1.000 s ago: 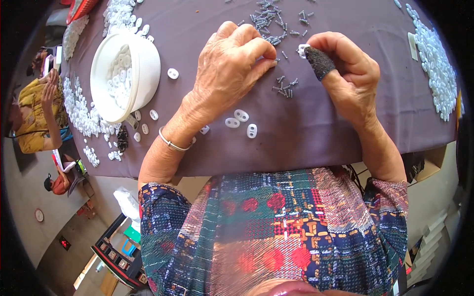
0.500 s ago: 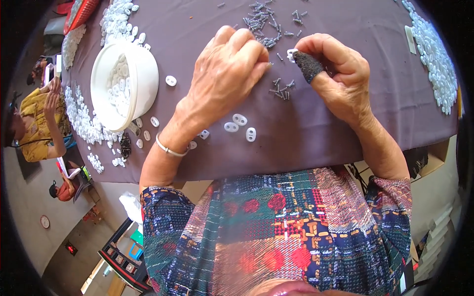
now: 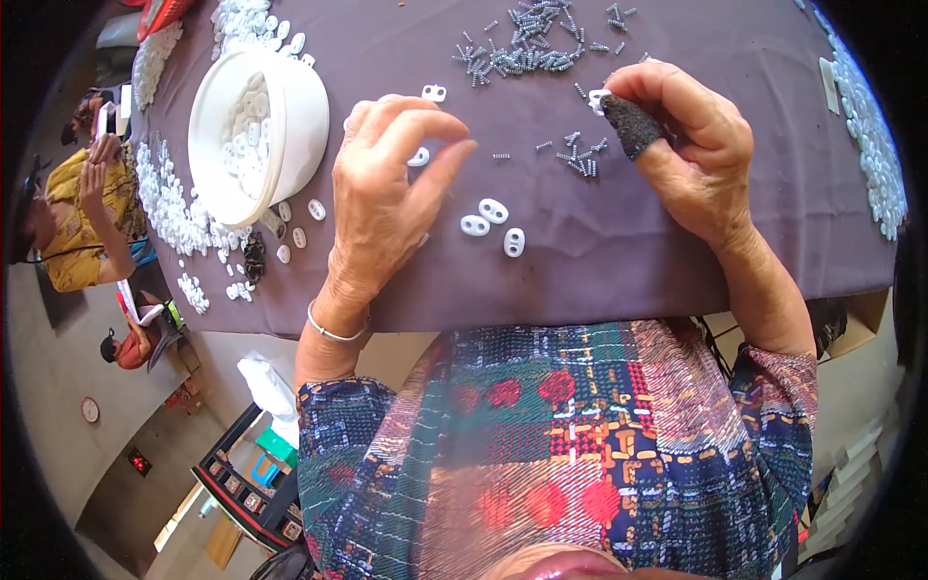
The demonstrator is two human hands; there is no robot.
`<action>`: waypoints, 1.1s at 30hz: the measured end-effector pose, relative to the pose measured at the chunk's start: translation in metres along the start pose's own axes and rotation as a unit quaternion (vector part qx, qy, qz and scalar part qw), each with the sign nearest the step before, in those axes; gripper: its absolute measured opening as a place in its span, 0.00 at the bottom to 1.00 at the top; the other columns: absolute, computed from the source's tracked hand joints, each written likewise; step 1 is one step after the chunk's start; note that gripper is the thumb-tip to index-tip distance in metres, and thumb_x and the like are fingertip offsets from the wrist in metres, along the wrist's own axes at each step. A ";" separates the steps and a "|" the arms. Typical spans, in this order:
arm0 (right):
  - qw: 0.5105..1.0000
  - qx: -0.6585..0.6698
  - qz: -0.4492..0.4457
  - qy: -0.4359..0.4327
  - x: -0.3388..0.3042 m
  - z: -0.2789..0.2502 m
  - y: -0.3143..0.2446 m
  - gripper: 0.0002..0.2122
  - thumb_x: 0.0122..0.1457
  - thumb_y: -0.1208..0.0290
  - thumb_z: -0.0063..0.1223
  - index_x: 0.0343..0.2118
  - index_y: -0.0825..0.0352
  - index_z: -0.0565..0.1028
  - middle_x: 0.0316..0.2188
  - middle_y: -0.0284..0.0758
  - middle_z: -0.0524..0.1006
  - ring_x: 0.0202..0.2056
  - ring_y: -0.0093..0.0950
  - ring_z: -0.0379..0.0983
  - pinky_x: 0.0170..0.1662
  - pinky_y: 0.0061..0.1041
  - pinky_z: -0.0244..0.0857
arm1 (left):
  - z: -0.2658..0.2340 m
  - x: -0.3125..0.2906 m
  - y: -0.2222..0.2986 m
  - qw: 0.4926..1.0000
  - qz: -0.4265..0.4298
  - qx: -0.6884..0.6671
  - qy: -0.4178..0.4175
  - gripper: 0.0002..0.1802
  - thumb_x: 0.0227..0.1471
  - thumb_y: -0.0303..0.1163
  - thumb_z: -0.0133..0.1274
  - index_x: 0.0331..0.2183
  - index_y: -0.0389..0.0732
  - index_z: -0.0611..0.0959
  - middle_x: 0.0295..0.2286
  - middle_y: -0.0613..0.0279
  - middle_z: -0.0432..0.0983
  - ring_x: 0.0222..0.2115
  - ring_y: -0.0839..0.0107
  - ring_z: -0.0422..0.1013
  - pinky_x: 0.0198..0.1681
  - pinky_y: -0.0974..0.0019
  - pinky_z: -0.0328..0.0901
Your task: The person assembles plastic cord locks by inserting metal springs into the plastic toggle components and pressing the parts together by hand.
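Between the thumb and index finger of my right hand (image 3: 710,159) is a small white plastic cord lock part (image 3: 597,100). A dark, rough cover (image 3: 633,126) is wrapped over that thumb. My left hand (image 3: 382,188) hovers above the cloth, thumb and index finger curved apart, nothing visible between them. White two-hole cord lock pieces lie close to it, one beyond the fingers (image 3: 434,93) and another partly behind them (image 3: 418,157). Three more two-hole pieces (image 3: 493,211) sit between my hands. Small metal springs (image 3: 585,159) lie loosely beside my right hand.
A brown cloth (image 3: 619,266) covers the table. A bigger heap of springs (image 3: 532,48) lies at the far middle. On the left, a white tub (image 3: 302,121) holds white pieces, with more piled around it (image 3: 169,208). Another pile (image 3: 870,145) lines the right edge. People (image 3: 82,222) sit at left.
My left hand has moved left, away from the springs, and its thumb and index finger have spread. My right hand keeps hold of the white part. The whole view has shifted slightly.
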State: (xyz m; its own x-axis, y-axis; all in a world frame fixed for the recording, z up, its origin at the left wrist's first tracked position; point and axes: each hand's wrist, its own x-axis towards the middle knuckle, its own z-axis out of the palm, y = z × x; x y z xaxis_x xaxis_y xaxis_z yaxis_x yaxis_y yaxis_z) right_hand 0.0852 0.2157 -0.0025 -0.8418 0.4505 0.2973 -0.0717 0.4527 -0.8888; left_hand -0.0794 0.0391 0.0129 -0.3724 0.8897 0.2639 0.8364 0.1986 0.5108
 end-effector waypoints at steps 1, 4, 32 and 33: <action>1.000 -0.011 -0.014 0.000 0.000 0.000 0.000 0.11 0.42 0.86 0.45 0.32 0.74 0.72 0.27 0.33 0.73 0.29 0.18 0.68 0.35 0.14 0.62 | 0.001 -0.001 0.000 1.000 0.004 -0.001 -0.021 0.09 0.35 0.22 0.59 0.26 0.38 0.78 0.29 0.62 0.72 0.31 0.69 0.67 0.33 0.70 0.61; 0.998 -0.036 -0.044 0.000 0.000 0.001 0.002 0.11 0.42 0.86 0.47 0.32 0.73 0.72 0.28 0.33 0.73 0.29 0.19 0.69 0.34 0.15 0.63 | 0.001 0.000 0.007 0.998 -0.001 -0.002 -0.057 0.10 0.34 0.24 0.60 0.26 0.39 0.78 0.28 0.62 0.72 0.32 0.67 0.66 0.35 0.68 0.61; 0.974 0.133 0.132 -0.126 -0.009 0.011 -0.021 0.05 0.48 0.81 0.49 0.29 0.74 0.72 0.23 0.28 0.72 0.26 0.12 0.66 0.29 0.12 0.61 | 0.007 -0.009 0.044 0.867 -0.286 -0.407 -0.022 0.12 0.40 0.18 0.58 0.31 0.33 0.75 0.26 0.61 0.75 0.29 0.77 0.72 0.35 0.76 0.68; 0.975 0.128 0.129 -0.128 -0.009 0.011 -0.020 0.05 0.49 0.81 0.48 0.29 0.74 0.72 0.23 0.28 0.72 0.26 0.12 0.66 0.28 0.12 0.61 | 0.009 -0.009 0.045 0.865 -0.282 -0.414 -0.020 0.12 0.40 0.18 0.58 0.31 0.33 0.75 0.26 0.61 0.75 0.30 0.77 0.72 0.35 0.76 0.68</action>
State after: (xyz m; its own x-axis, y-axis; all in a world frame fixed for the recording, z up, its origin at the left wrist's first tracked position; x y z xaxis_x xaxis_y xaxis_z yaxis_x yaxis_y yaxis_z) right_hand 0.0884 0.1942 0.0087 -0.9530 0.3026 -0.0160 0.0571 0.1275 -0.9902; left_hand -0.0350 0.0433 0.0264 -0.5992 0.7639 -0.2396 -0.0558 0.2587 0.9643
